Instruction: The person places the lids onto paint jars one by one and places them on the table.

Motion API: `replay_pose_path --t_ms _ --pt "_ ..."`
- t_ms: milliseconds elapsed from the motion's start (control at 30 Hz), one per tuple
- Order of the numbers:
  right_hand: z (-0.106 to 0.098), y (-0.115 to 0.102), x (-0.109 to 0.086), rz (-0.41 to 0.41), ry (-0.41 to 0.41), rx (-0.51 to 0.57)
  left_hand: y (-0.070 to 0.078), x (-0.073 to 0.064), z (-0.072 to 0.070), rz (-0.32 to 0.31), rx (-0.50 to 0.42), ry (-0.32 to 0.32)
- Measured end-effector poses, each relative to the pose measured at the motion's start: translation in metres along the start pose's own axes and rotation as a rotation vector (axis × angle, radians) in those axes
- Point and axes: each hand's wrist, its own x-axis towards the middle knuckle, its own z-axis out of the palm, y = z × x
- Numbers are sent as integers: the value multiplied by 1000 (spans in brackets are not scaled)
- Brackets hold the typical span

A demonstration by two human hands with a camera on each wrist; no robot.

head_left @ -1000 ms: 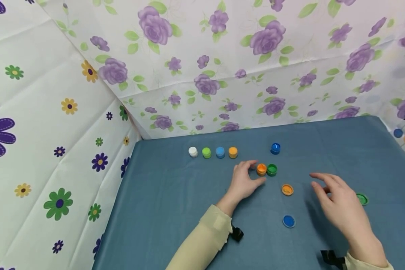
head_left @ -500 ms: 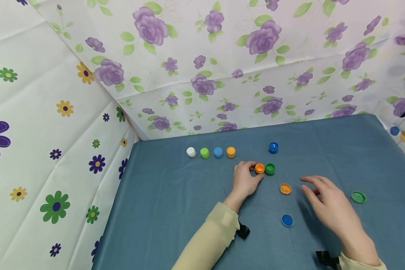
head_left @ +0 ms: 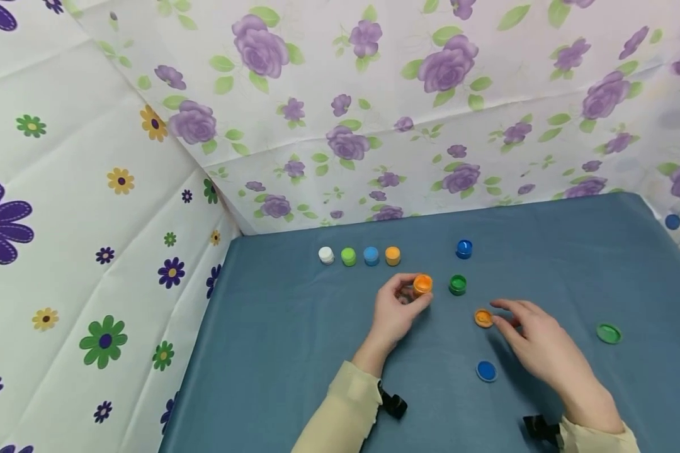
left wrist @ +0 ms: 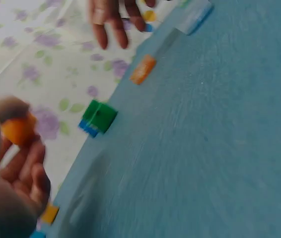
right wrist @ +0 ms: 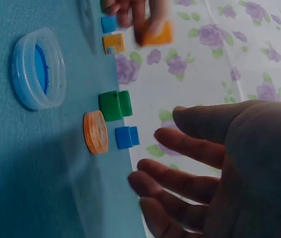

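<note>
My left hand point(head_left: 393, 313) pinches an uncapped paint jar of orange point(head_left: 422, 284) between thumb and fingers, raised off the table. The same orange jar point(left wrist: 19, 130) is blurred in the left wrist view. My right hand point(head_left: 544, 346) hovers with spread, slightly bent fingers beside an orange lid point(head_left: 483, 318) lying inner side up. A gap shows between those fingers and the orange lid point(right wrist: 96, 132) in the right wrist view. An uncapped green jar point(head_left: 458, 285) stands between the hands, and an uncapped blue jar point(head_left: 464, 249) behind it.
A row of capped jars, white point(head_left: 326, 255), light green point(head_left: 348, 257), light blue point(head_left: 371, 256) and yellow-orange point(head_left: 393, 256), stands at the back. A blue lid point(head_left: 486, 371) lies near the front, a green lid point(head_left: 609, 333) to the right. Flowered cloth point(head_left: 345, 113) hangs behind the table.
My left hand has taken hold of the orange jar and lifted it leftward, away from the green jar. My right hand has moved left, close to the orange lid.
</note>
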Motion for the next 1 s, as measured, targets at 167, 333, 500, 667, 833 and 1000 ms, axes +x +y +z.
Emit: replay_pose_path --t_ms 167,333,500,667,833,1000 --pt "5 -2 10 0 -61 -1 3 -16 -25 52 -286 -73" --pt "18 -6 22 -8 -92 -26 2 -22 -42 93 -467 -184" --pt "30 -12 27 8 -86 -85 -3 -23 -51 122 -592 -188" --pt "32 -13 26 6 -55 -103 -5 -23 -53 140 -638 -179" --pt "32 -12 27 11 -55 -90 -4 -23 -53 143 -647 -184" --pt "31 -8 27 26 -71 -63 -4 -23 -53 150 -643 -194"
